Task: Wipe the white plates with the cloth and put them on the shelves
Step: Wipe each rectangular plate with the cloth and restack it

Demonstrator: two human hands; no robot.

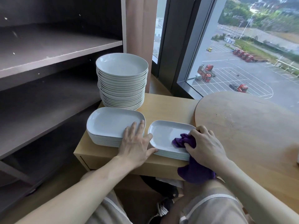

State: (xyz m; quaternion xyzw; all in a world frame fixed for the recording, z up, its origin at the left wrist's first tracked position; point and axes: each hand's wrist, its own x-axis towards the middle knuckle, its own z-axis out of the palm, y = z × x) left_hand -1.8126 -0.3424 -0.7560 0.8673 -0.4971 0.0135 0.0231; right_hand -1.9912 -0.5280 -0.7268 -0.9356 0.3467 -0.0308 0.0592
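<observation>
Two low stacks of white rectangular plates sit on a small wooden cabinet. My right hand grips a purple cloth and presses it onto the top plate of the right stack. The cloth's tail hangs over the cabinet's front edge. My left hand lies with straight fingers on the near right corner of the left stack, its thumb against the left rim of the right stack. A tall stack of round white plates stands behind them. Dark shelves with nothing on them are at the left.
A round wooden tabletop overlaps the cabinet on the right. A curtain and a large window are behind the plates. My knees and shoes show below the cabinet front.
</observation>
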